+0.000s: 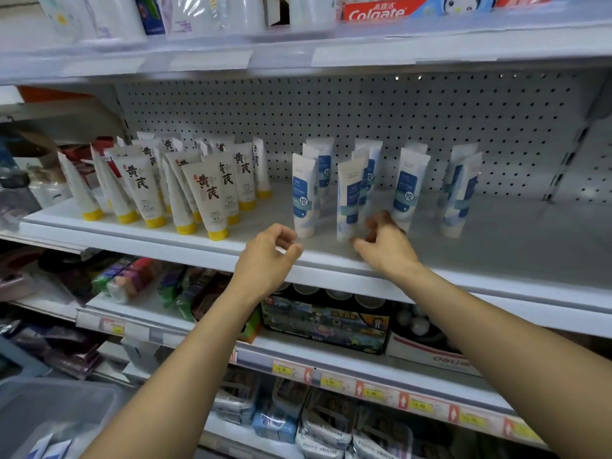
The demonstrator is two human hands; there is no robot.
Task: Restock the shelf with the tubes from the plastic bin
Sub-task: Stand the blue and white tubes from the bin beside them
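A white painted metal shelf with a smooth matt top carried glossy white-and-blue plastic tubes and cream plastic tubes with shiny yellow caps. Behind them stood a matt grey perforated metal back panel. At the lower left sat a translucent, smooth plastic bin, and glossy printed paper price labels lined a lower shelf edge.

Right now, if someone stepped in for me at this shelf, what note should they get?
Left hand: empty, fingers curled, at the shelf edge.
Right hand: fingers at the base of a standing blue-and-white tube; grip unclear through blur.
Done: blue-and-white tubes stand in rows on the white middle shelf, right of the cream yellow-capped tubes.
Left: bare shelf at right; the clear plastic bin at lower left holds more.
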